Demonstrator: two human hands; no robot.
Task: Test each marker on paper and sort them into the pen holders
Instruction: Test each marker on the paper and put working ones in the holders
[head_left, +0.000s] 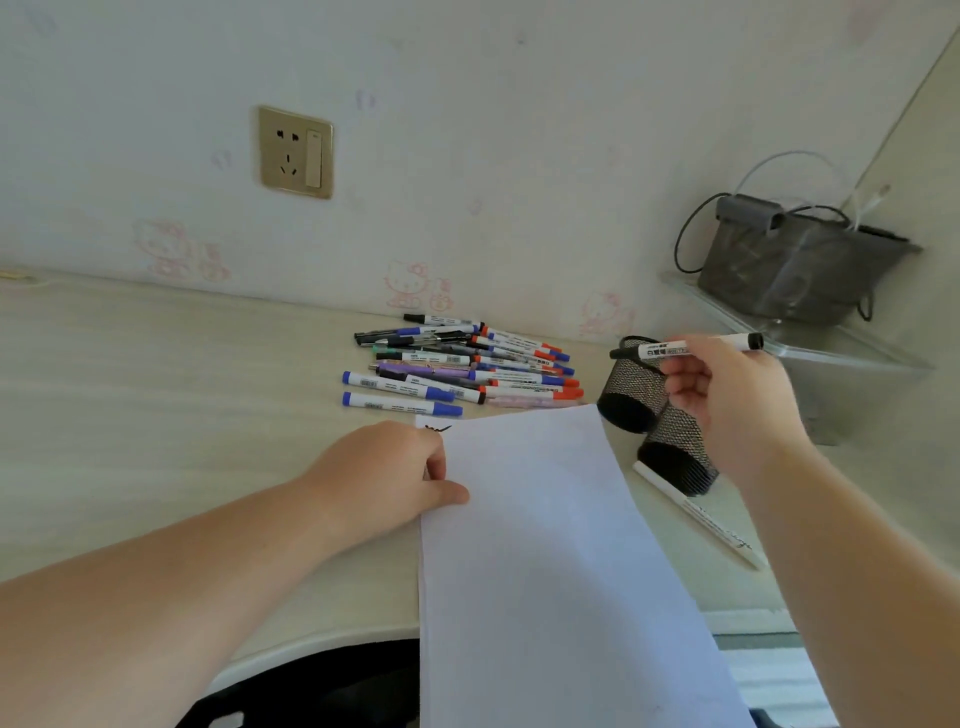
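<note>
We find right hand (727, 395) pinching black marker (685, 347), axis level, directly above far pen holder (631, 384) | left hand (384, 473) loosely curled, pressing paper (545, 545).

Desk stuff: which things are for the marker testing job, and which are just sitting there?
For the job: black marker in right hand, paper under left hand, marker pile, two mesh holders.
Just there: wall socket, grey bag, white pen.
</note>
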